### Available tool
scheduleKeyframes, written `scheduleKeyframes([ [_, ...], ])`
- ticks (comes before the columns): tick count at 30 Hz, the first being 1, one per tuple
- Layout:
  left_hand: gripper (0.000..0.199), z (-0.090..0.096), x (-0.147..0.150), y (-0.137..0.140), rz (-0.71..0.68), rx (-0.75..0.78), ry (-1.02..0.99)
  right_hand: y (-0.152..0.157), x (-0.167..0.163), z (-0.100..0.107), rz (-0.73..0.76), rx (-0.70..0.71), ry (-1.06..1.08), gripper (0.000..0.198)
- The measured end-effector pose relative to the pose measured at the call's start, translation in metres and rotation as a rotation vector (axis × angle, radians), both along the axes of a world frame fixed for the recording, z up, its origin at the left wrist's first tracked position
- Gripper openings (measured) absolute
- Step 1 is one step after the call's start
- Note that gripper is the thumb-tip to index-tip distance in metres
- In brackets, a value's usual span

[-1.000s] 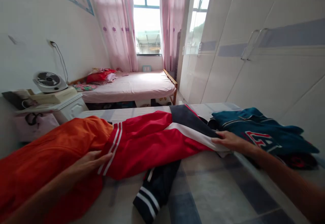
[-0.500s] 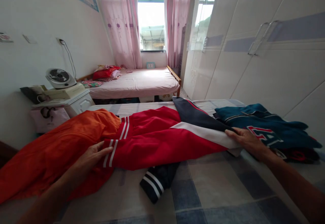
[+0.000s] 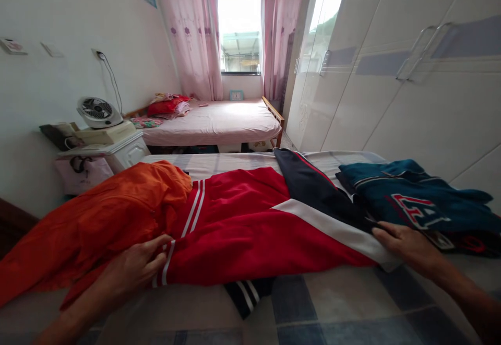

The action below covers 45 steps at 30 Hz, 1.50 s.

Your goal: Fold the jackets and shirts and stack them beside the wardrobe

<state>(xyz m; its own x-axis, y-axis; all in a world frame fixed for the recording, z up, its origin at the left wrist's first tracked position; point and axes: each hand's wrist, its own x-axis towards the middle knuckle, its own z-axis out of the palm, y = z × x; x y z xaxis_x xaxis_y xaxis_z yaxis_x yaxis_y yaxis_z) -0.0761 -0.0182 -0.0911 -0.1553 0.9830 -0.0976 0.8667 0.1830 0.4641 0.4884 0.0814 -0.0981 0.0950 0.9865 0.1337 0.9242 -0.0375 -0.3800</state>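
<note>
A checked cover (image 3: 340, 303) fills the foreground; the red garment (image 3: 242, 230) lies across it, at three o'clock from the left hand (image 3: 136, 261), which pinches its striped band (image 3: 168, 264), and nine o'clock from the right hand (image 3: 409, 248), pinching its navy edge (image 3: 346, 209).

orange garment (image 3: 117, 204): cropped left | navy sleeve (image 3: 250, 294): partly hidden

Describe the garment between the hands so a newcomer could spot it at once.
Find the checked sheet in the foreground, with an orange garment on the left and a teal garment on the right. Between them lies the red garment, left hand at one end, right hand at the other. Unlike its neighbours, it has white and navy panels and paired white stripes.
</note>
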Motion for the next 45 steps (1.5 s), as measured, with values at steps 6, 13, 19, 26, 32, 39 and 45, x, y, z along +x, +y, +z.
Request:
scheduleKeyframes([
  [6,0.042,0.015,0.032,0.033,-0.128,0.366,0.322,0.060,-0.060,0.041,0.076,0.084,-0.096,0.052],
  [13,0.045,-0.040,0.042,0.063,-0.284,0.404,0.302,0.174,-0.119,0.022,-0.028,-0.187,0.027,0.052],
  [19,0.043,-0.049,0.042,0.059,-0.258,0.415,0.274,0.180,-0.132,0.040,-0.006,-0.036,0.206,0.039],
  [26,0.043,-0.050,0.041,0.061,-0.241,0.401,0.184,0.052,-0.140,0.107,0.650,-0.262,0.840,0.041],
  [32,0.046,-0.027,0.033,0.082,-0.183,0.342,0.169,-0.026,-0.136,0.111,1.184,-0.927,0.455,0.041],
  [39,0.048,0.005,0.022,0.164,-0.150,0.319,0.339,0.117,-0.101,0.044,0.418,0.003,0.019,0.043],
  [45,0.049,-0.004,0.015,0.203,-0.109,0.165,0.300,0.171,-0.099,-0.004,0.361,-0.096,-0.207,0.048],
])
